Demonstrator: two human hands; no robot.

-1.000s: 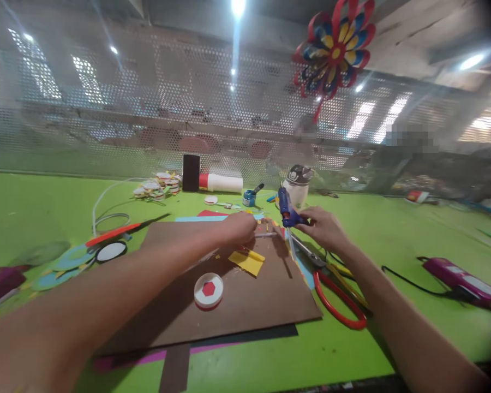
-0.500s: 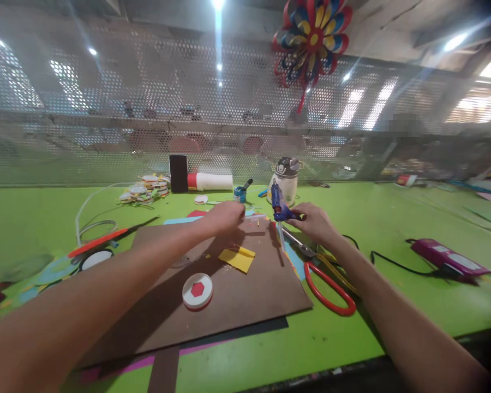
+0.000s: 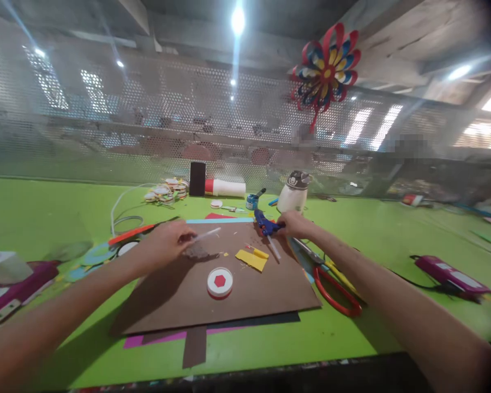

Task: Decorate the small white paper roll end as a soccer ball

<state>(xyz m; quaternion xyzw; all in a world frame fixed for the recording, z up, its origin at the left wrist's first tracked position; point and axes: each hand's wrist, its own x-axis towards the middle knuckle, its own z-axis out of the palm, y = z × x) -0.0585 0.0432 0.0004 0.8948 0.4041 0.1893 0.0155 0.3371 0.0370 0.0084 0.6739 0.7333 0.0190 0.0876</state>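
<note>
My left hand is closed on a translucent glue stick, whose free end points right over the left part of a brown board. My right hand grips the handle of a blue glue gun above the board's far right corner. The gun leans left, and a clear stick juts from its rear end. On the board lie a white disc with a red hexagon, and a folded yellow piece with small scraps around it.
Scissors with red handles lie right of the board. Behind stand a white bottle, a small blue jar and a dark phone. Purple power strips sit at right and left. An orange-handled tool lies near my left hand.
My left hand has moved left and nearer, away from the glue gun, carrying the glue stick. My right hand has lowered the gun and tipped it from nearly upright to leaning left.
</note>
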